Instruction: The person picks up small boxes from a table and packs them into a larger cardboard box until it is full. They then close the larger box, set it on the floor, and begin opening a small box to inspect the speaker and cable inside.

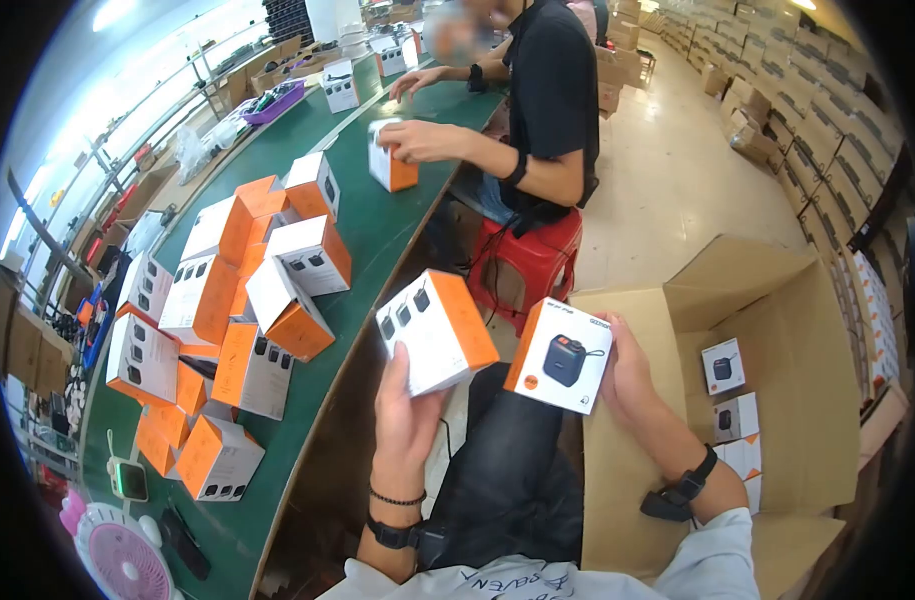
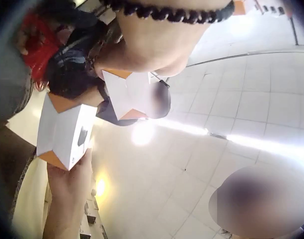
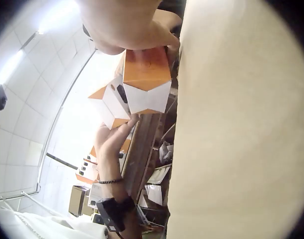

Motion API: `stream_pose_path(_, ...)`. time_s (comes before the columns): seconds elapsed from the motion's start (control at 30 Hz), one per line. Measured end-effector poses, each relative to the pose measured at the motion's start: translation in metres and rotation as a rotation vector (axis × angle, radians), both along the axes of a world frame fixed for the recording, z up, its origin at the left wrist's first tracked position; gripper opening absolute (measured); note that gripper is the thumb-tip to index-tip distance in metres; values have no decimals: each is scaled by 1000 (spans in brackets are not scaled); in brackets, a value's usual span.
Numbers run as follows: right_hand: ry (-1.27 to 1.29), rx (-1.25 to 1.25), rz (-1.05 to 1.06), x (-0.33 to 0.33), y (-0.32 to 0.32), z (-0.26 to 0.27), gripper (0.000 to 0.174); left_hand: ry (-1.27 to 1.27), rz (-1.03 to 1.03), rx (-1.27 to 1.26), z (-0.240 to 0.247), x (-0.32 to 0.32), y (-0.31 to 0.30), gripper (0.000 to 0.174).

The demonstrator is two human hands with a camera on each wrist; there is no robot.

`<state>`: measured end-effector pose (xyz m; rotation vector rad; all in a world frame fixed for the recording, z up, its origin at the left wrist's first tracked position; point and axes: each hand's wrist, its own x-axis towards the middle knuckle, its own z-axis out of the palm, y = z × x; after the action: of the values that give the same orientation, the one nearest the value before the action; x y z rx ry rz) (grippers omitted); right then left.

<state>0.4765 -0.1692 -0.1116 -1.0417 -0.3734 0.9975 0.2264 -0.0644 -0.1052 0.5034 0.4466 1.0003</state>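
My left hand [image 1: 405, 405] grips a white and orange box [image 1: 429, 335] with the thumb on its printed white face; the other fingers are hidden behind it. Just to its right, my right hand [image 1: 627, 370] holds a second speaker box [image 1: 562, 355] by its right side, its front showing a dark portable speaker. Both boxes are up over my lap, side by side. In the right wrist view the right hand's box [image 3: 147, 82] shows an orange panel, with the left hand's box [image 3: 111, 105] beyond it.
Several similar boxes [image 1: 217, 290] lie heaped on the green table [image 1: 297, 440] at left. A large open carton [image 1: 637, 480] at right has several boxes inside. Another person [image 1: 552, 100] sits on a red stool [image 1: 537, 265], holding a box. A small fan [image 1: 127, 560] stands near the table's edge.
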Motion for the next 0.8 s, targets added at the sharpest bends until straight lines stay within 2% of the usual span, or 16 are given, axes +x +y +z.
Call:
stream_pose_path(0.03,-13,-2,-12,-3,-1,14,38,3,13,-2,-7,-4,-1,49)
stream_pose_path(0.1,434,-3,113,-8,-8,47,40,-15,11,-36,-14,-5,-9,47)
stream_pose_path(0.13,400,-6,81,-3,-15,50,40,-57,-6,-55,-14,-4,-14,47)
stream_pose_path(0.2,448,429,503,7,-32,50,37,-125,-39,-94,-17,4,-25,46)
stream_pose_path(0.23,552,466,567,11,-34,56,32,-149,-48,-116,-19,8,-31,46)
stream_pose_path(0.3,575,446,644,22,-45,61,26,-170,-93,-135,-17,20,-44,44)
stream_pose_path(0.4,616,442,583,29,-46,59,22,-142,-119,-182,-24,32,-61,43)
stream_pose_path(0.47,666,437,504,30,-46,56,21,-101,-182,-126,-29,37,-72,42)
stream_pose_path(0.77,643,459,567,32,-51,58,24,-47,-124,-89,-9,36,-72,42)
stream_pose_path(0.8,586,435,498,30,-57,63,25,-50,-110,-50,-7,32,-72,43)
